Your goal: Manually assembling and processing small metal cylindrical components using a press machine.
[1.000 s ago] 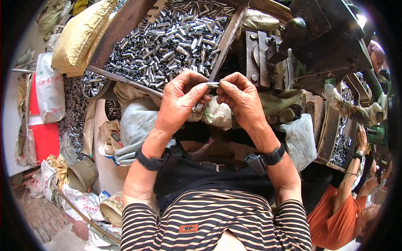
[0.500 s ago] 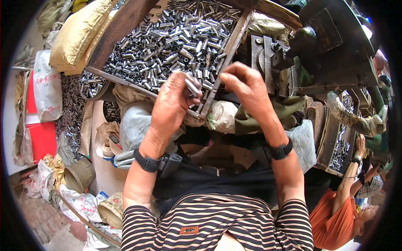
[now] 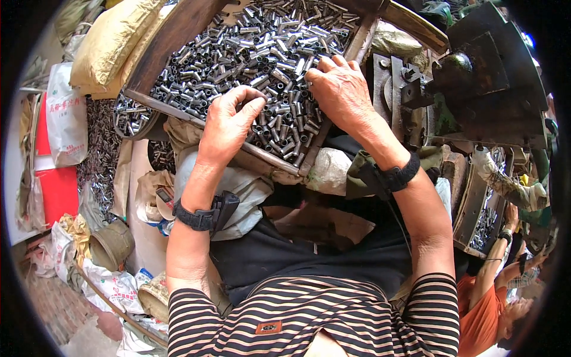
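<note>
A wooden tray holds a heap of short, shiny metal tubes. Over its near left part is my left hand, thumb and forefinger curved toward each other with a small gap; no tube shows between them, and its other fingers are mostly hidden. My right hand reaches down to the tubes by the tray's right wall. Its fingers are bent, the thumb and forefinger tips close together at the heap; whatever is between them is too small to make out. Both wrists wear black straps.
Yellow sacks lie left of the tray, above a round container of tubes. Dark metal machinery stands at right. A bucket is at lower left. Another person in an orange shirt works at far right.
The several tubes seen in my left hand are gone from it, and that hand has moved slightly left. My right hand has moved up onto the heap. The view has shifted a little.
</note>
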